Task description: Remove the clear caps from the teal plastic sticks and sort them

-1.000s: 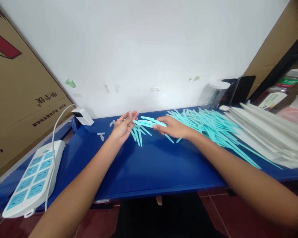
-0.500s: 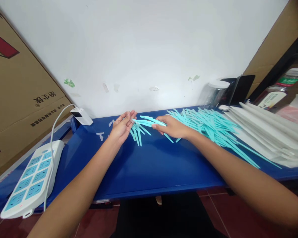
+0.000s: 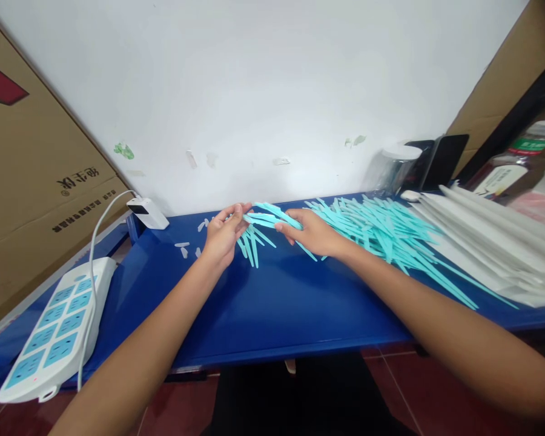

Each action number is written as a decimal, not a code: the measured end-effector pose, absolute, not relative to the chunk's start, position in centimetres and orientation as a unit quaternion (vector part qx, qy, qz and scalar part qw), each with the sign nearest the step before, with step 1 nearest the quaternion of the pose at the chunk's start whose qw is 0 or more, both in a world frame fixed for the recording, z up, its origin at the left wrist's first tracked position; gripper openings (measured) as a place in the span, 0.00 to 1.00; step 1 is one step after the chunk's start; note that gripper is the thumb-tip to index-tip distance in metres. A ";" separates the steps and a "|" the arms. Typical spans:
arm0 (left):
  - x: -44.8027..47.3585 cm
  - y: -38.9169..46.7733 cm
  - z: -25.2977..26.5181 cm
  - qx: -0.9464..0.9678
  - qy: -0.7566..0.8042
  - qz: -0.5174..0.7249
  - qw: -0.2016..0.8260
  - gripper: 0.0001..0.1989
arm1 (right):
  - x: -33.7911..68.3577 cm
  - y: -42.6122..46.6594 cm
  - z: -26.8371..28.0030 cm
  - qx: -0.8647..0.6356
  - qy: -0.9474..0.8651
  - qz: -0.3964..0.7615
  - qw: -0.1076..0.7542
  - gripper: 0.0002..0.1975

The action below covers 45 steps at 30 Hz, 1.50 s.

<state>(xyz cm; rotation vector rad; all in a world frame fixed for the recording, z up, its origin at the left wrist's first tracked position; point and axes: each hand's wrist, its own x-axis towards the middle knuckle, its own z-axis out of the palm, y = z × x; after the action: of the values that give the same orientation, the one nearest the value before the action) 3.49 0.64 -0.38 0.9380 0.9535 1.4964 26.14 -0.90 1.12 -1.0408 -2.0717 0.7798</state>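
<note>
My right hand (image 3: 312, 231) is closed around a few slim turquoise eyebrow razors (image 3: 272, 212), whose heads point left. At those heads, the thumb and fingers of my left hand (image 3: 226, 233) pinch the end of one razor; a clear cap may be there, but it is too small to make out. Beneath and between the hands a small fan of loose razors (image 3: 253, 248) lies on the blue table (image 3: 272, 309). Beyond my right wrist spreads a large heap of the same razors (image 3: 376, 227). Several small translucent caps (image 3: 184, 251) lie left of my left hand.
A white power strip (image 3: 59, 330) and a small white device (image 3: 148, 212) with a cable are at the left. White packaging sleeves (image 3: 495, 248) are stacked at the right. A lidded clear jar (image 3: 393, 172) stands near the wall, beside dark upright panels (image 3: 445, 160).
My left fingers have closed in on the razor head, and the held razors have shifted slightly left and up. The heap and caps lie as before.
</note>
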 end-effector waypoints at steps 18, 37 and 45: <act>-0.6 1.5 2.1 0.656 0.497 0.458 0.334 0.17 | 26.6 -0.1 0.9 -0.425 -0.760 0.284 0.401 0.25; -7.8 3.8 1.4 0.758 0.577 0.111 0.283 0.13 | 27.1 0.3 1.1 -0.458 -0.769 0.258 0.364 0.25; -4.3 3.0 2.0 0.737 0.476 0.368 0.307 0.20 | 27.1 0.0 1.1 -0.434 -0.773 0.293 0.358 0.23</act>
<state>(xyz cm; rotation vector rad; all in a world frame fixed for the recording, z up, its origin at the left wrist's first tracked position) -4.26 2.97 2.02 1.9494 1.2599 0.9746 27.12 0.03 1.15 -1.1208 -1.9948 0.7571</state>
